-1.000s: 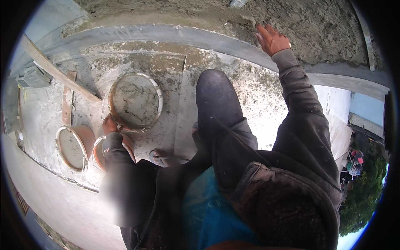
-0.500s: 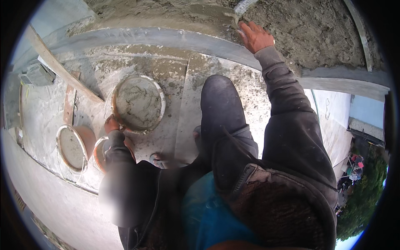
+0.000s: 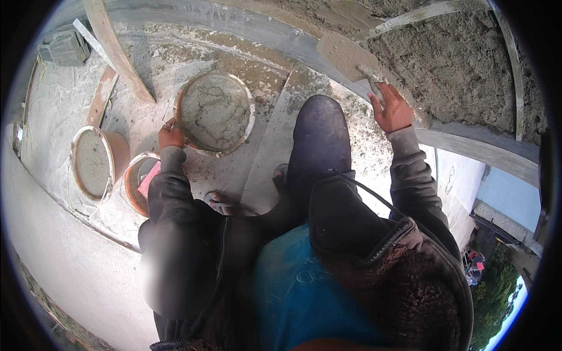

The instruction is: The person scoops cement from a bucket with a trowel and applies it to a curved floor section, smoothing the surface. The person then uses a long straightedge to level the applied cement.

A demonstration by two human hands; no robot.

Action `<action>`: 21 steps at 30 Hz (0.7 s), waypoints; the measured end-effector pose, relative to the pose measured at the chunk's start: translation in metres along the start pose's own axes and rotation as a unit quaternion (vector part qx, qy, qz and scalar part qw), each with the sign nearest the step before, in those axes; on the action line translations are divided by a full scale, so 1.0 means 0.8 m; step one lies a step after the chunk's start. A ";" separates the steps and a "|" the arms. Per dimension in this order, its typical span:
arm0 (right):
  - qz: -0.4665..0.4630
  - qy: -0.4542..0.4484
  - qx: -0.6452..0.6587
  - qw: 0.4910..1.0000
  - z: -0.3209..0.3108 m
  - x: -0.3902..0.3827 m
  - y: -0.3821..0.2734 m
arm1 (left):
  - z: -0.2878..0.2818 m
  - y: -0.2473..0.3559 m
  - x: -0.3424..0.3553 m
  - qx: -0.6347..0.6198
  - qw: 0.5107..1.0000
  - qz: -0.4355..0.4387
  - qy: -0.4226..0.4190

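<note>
My right hand [image 3: 393, 108] grips the handle of a trowel [image 3: 348, 57], whose blade is coated in grey mortar, at the lower edge of a mortar-covered wall [image 3: 445, 70]. A pale strip [image 3: 413, 19] runs through the rough mortar above it. My left hand [image 3: 171, 133] is closed on the near left rim of a large bucket [image 3: 213, 112] of wet mortar, beside its wire handle. My knee in dark trousers sits between the bucket and my right hand.
A bucket of grey mix [image 3: 93, 164] and an orange bucket [image 3: 137, 188] with something pink inside stand lower left. Wooden boards [image 3: 120, 64] lean at upper left near grey blocks [image 3: 61, 50]. A pale floor [image 3: 64, 240] spans the left; trees show at far lower right.
My right hand has come down from higher on the mortar, bringing the trowel blade to the wall's lower edge. The view has shifted, so the buckets appear higher. My left hand stays on the bucket.
</note>
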State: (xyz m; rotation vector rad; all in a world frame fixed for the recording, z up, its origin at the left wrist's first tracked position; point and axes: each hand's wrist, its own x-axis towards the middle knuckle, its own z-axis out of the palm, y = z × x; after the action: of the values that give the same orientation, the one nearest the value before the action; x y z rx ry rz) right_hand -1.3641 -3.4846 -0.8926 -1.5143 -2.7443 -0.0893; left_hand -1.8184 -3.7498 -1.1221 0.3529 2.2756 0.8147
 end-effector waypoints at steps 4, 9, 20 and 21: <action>-0.136 -0.210 0.012 0.968 0.067 0.016 -0.168 | 0.012 0.048 -0.030 0.065 0.998 0.011 -0.016; -0.116 -0.354 0.120 0.920 0.166 0.019 -0.307 | 0.027 0.068 -0.067 0.144 0.986 0.088 0.015; -0.190 -0.130 0.075 0.970 0.100 0.020 -0.278 | 0.003 0.041 -0.027 0.022 0.998 0.062 -0.007; -0.184 -0.120 0.089 0.972 0.081 0.025 -0.260 | 0.003 0.037 -0.028 0.031 0.997 0.071 0.005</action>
State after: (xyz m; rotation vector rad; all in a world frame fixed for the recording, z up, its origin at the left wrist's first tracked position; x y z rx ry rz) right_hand -1.5492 -3.5752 -0.9667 -1.0192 -3.0864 0.3525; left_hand -1.7998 -3.7367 -1.0929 0.5448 2.3095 0.8205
